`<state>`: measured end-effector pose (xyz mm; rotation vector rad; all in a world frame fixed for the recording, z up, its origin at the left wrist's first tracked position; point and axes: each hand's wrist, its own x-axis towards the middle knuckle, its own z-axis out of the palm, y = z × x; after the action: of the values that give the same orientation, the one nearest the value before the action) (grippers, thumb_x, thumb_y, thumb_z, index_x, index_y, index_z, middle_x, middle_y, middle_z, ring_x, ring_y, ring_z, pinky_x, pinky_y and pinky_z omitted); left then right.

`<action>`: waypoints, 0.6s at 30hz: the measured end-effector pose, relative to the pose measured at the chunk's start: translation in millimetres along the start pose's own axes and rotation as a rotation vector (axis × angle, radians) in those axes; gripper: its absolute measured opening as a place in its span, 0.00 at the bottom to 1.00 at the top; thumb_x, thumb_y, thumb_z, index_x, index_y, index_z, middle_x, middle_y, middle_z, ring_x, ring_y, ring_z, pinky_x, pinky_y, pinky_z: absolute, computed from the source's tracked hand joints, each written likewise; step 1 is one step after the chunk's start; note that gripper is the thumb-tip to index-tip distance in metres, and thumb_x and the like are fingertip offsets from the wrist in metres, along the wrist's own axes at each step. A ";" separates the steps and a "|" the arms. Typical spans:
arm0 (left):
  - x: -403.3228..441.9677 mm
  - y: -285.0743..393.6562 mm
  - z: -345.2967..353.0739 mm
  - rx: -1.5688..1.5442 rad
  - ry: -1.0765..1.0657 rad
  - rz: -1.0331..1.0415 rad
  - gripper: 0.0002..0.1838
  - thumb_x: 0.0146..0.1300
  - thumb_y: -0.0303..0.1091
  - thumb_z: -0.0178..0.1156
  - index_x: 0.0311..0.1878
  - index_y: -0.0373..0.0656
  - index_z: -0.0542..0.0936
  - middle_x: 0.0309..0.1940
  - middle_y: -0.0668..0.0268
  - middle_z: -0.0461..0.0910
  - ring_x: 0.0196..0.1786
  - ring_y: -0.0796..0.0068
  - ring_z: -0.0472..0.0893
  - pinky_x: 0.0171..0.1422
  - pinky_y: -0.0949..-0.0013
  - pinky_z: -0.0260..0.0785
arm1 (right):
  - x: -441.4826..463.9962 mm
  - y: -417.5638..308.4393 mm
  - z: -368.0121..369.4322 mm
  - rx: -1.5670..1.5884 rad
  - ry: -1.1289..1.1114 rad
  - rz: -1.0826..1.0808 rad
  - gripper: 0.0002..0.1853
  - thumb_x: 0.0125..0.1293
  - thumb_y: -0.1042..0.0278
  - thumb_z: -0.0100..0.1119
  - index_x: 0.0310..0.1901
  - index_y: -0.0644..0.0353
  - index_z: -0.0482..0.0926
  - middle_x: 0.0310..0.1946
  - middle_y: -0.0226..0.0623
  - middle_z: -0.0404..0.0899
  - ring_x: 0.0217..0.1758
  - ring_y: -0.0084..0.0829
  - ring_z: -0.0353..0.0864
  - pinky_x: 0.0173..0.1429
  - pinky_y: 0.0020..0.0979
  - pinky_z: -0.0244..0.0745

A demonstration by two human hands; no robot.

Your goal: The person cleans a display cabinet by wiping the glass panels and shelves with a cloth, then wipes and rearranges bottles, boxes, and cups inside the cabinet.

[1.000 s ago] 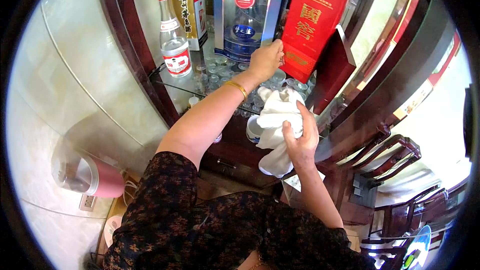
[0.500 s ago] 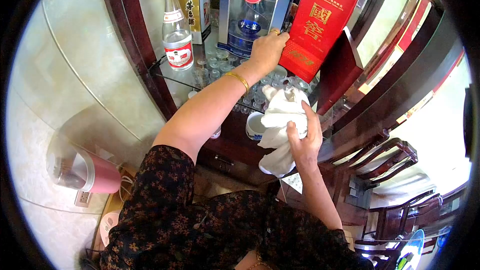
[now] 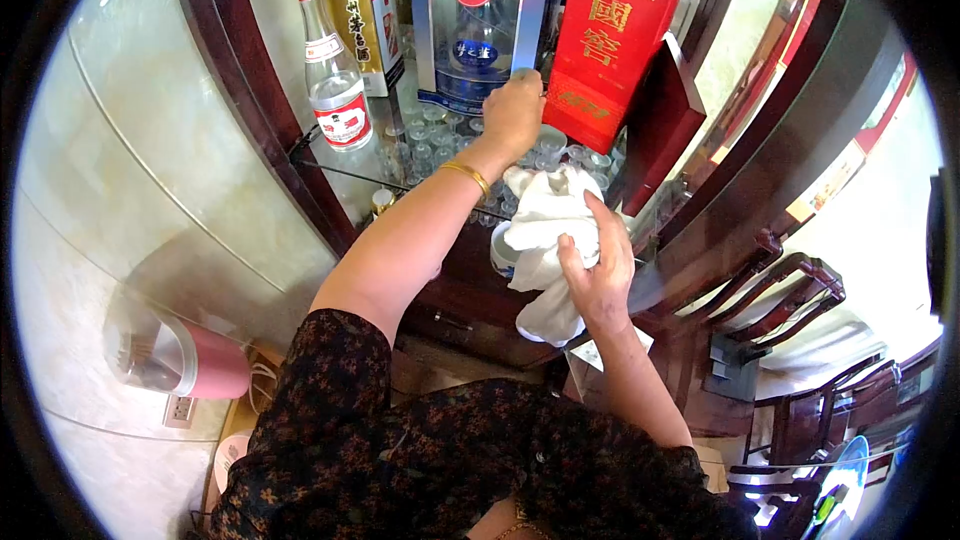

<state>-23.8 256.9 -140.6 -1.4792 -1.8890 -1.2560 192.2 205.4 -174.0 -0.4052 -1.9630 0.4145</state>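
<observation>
My left hand (image 3: 514,115) reaches over the glass shelf, its fingers curled at the lower right corner of the blue box (image 3: 470,30); what its fingertips hold, if anything, is hidden. Just to its right stands the red box (image 3: 612,40), leaning slightly. A white cloth (image 3: 548,225) is bunched in my right hand (image 3: 603,265), thumb toward me, and hangs down in front of the shelf. Several small clear glasses (image 3: 425,145) are on the shelf beneath my left wrist. At the shelf's left are a clear bottle (image 3: 337,90) with a red cap and a gold box (image 3: 365,20).
A white-and-blue bowl (image 3: 502,250) is partly behind the cloth on the lower level. A dark wooden panel (image 3: 668,125) tilts right of the red box. Dark cabinet posts frame both sides. A pink-and-clear container (image 3: 215,360) is at lower left; wooden chairs (image 3: 790,300) stand at right.
The view has shifted slightly. My left hand now sits a little apart from the red box, which appears more upright. My right hand still holds the cloth.
</observation>
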 end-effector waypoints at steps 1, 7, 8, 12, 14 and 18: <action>0.0 -3.7 -0.5 0.050 -0.074 -0.055 0.07 0.58 0.32 0.54 0.36 0.40 0.71 0.29 0.51 0.78 0.32 0.46 0.78 0.37 0.49 0.69 | -0.1 0.5 -0.3 -0.001 -0.001 -0.009 0.27 0.48 0.73 0.63 0.53 0.66 0.71 0.43 0.50 0.75 0.46 0.46 0.76 0.52 0.38 0.70; 7.1 4.3 4.6 0.087 -0.110 -0.198 0.08 0.58 0.32 0.55 0.38 0.40 0.70 0.25 0.50 0.79 0.34 0.46 0.79 0.39 0.50 0.70 | -1.5 2.5 -0.1 -0.042 -0.002 -0.012 0.27 0.49 0.71 0.64 0.53 0.65 0.71 0.42 0.50 0.75 0.44 0.47 0.75 0.51 0.39 0.70; 7.2 7.7 2.7 0.060 -0.110 -0.229 0.09 0.59 0.32 0.54 0.40 0.39 0.70 0.27 0.49 0.79 0.35 0.45 0.79 0.40 0.50 0.70 | -1.7 2.1 -0.5 -0.044 -0.001 -0.008 0.27 0.49 0.71 0.64 0.53 0.65 0.71 0.42 0.50 0.75 0.44 0.47 0.75 0.51 0.39 0.70; -0.2 -2.7 23.6 -0.079 -0.003 -0.080 0.11 0.59 0.29 0.52 0.46 0.39 0.69 0.32 0.45 0.78 0.39 0.44 0.78 0.43 0.51 0.70 | -1.6 1.2 0.0 -0.016 -0.016 0.008 0.28 0.49 0.71 0.63 0.54 0.64 0.71 0.42 0.51 0.75 0.45 0.47 0.75 0.52 0.40 0.70; -1.1 5.0 21.9 -0.202 -0.042 -0.168 0.14 0.59 0.27 0.50 0.49 0.38 0.69 0.39 0.43 0.77 0.44 0.43 0.76 0.47 0.52 0.69 | -1.8 1.7 0.0 -0.035 -0.017 -0.002 0.28 0.48 0.71 0.64 0.54 0.64 0.71 0.42 0.51 0.75 0.45 0.47 0.75 0.52 0.39 0.70; 6.0 2.2 18.4 -0.189 -0.223 -0.276 0.13 0.59 0.26 0.48 0.49 0.37 0.69 0.42 0.44 0.76 0.48 0.44 0.75 0.50 0.54 0.68 | -1.9 2.3 -0.1 -0.013 -0.013 0.003 0.28 0.48 0.71 0.64 0.54 0.64 0.71 0.43 0.50 0.75 0.45 0.47 0.75 0.52 0.39 0.70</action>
<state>-20.2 275.7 -144.2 -1.5468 -2.2351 -1.4803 193.2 206.5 -176.5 -0.4145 -1.9785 0.4069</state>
